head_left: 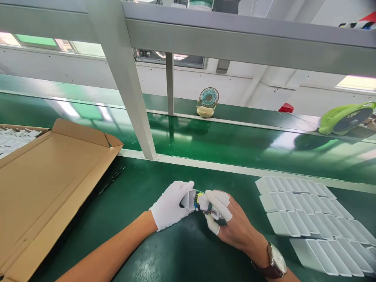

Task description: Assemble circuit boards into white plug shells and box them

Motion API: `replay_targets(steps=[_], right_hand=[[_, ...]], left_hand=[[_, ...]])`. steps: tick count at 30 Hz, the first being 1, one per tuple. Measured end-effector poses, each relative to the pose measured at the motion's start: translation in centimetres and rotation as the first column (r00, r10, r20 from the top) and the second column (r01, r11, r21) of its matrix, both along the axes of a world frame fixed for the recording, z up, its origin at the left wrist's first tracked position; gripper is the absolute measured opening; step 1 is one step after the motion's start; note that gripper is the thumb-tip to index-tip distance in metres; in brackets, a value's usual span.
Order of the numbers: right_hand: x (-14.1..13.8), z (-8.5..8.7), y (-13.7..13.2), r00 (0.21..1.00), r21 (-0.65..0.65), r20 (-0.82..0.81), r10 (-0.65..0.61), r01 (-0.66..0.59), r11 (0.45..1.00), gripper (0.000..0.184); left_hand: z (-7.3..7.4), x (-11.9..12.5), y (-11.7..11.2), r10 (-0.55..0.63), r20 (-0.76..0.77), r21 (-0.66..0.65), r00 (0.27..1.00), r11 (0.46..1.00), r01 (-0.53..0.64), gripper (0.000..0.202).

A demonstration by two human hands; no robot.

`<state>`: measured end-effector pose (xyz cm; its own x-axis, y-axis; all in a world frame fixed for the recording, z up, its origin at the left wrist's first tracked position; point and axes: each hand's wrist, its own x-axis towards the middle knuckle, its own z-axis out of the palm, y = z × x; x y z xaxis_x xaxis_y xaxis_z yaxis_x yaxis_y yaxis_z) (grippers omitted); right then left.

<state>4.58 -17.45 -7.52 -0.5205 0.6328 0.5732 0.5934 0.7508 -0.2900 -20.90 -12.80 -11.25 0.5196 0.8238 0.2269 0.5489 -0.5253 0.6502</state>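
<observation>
My left hand, in a white glove, is closed around a small white plastic housing whose open end faces right. White finger cots cover the fingers of my right hand, which pinch a small circuit board assembly with a yellow part, a green board edge and some wires. The board's left end is at the mouth of the housing; how far it sits inside I cannot tell. Part of the assembly is hidden behind my right fingers.
On the right stand rows of white plastic housings. An opened cardboard box with white parts lies left, beside thin dark sticks. A grey metal post rises behind. Beyond are a small fan and a green fan.
</observation>
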Motion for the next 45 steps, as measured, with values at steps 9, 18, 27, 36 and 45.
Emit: replay_targets(steps=[9,18,27,36,45], right_hand=[[0.1,-0.1,-0.1,0.998,-0.017,0.053,-0.015,0.016,1.0,0.071],[-0.1,-0.3,-0.2,0.996,-0.04,0.085,-0.02,0.024,0.999,0.076],[-0.3,0.0,-0.1,0.992,-0.035,0.126,-0.018,0.022,0.999,0.074],[-0.2,-0.1,-0.1,0.992,-0.006,0.125,-0.005,0.006,1.0,0.075],[-0.3,-0.1,-0.2,0.991,0.004,0.131,0.003,-0.003,1.0,0.072]], left_hand=[[-0.1,0.2,0.2,-0.114,0.007,0.137,0.994,0.984,0.112,0.086],[0.8,0.4,0.0,-0.106,-0.04,0.132,0.994,0.985,0.111,0.082],[1.7,0.7,-0.1,-0.099,-0.084,0.124,0.992,0.986,0.109,0.063],[3.0,1.4,0.1,-0.1,-0.089,0.103,0.991,0.989,0.109,0.024],[3.1,1.4,-0.1,-0.093,-0.112,0.125,0.989,0.986,0.106,0.034]])
